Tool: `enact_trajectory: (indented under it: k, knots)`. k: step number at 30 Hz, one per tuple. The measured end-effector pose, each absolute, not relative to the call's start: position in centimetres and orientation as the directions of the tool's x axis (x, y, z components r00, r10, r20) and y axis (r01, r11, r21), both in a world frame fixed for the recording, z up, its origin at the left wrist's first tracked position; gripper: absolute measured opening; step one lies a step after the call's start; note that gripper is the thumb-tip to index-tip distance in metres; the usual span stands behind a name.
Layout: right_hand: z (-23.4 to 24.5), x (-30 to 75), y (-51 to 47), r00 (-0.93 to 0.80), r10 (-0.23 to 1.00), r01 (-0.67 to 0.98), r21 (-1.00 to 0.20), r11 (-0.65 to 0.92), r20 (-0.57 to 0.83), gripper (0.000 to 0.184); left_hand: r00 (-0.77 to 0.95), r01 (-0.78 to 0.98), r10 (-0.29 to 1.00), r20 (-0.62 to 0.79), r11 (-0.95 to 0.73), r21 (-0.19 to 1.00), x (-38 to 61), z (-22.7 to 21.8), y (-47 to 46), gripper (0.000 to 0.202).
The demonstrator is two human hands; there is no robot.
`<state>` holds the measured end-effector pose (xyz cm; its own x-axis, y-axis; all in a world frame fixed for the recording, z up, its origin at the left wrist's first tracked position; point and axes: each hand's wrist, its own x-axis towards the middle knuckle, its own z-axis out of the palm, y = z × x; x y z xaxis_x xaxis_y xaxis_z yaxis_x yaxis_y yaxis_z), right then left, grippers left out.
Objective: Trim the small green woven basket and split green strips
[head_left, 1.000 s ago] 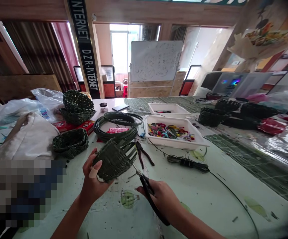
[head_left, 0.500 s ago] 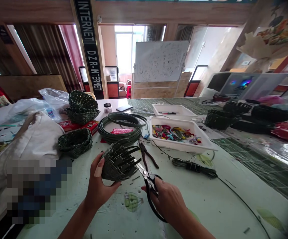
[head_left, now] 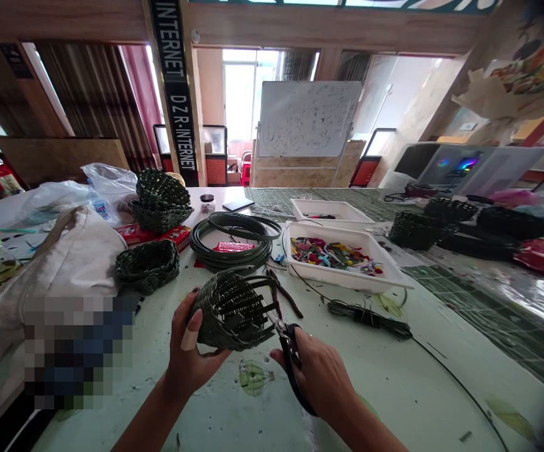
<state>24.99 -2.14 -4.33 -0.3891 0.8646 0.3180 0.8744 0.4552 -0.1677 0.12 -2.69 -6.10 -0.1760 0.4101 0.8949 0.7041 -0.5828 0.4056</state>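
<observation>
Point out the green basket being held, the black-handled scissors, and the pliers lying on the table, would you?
Green basket [head_left: 233, 312]: head view, on its woven body.
Scissors [head_left: 291, 366]: head view, on the black handle.
Pliers [head_left: 291, 300]: head view, on one of the handles.

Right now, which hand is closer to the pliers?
Right. The right hand is just on the near side of the pliers; the left hand is farther, to their left, holding a basket.

From the right hand, a hand could pass toward 3 o'clock over the tabletop, until the trailing wire. The pliers obstruct at 11 o'clock, the white tray at 12, the wire bundle near 1.
</observation>
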Motion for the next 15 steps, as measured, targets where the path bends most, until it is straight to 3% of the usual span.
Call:
enact_trajectory:
  k: [3,15]
  knots:
    - [-4.2,25.6,-1.7,-0.412,0.847,0.864,-0.150,0.480,0.336,0.042,-0.014,0.752,0.345,0.938,-0.615,0.237,0.5,-5.2,-2.8,0.112]
    - [-2.8,26.4,-0.7,-0.422,0.816,0.868,-0.085,0.490,0.396,0.063,-0.008,0.712,0.355,0.935,-0.654,0.254,1.1,-5.1,-3.2,0.104]
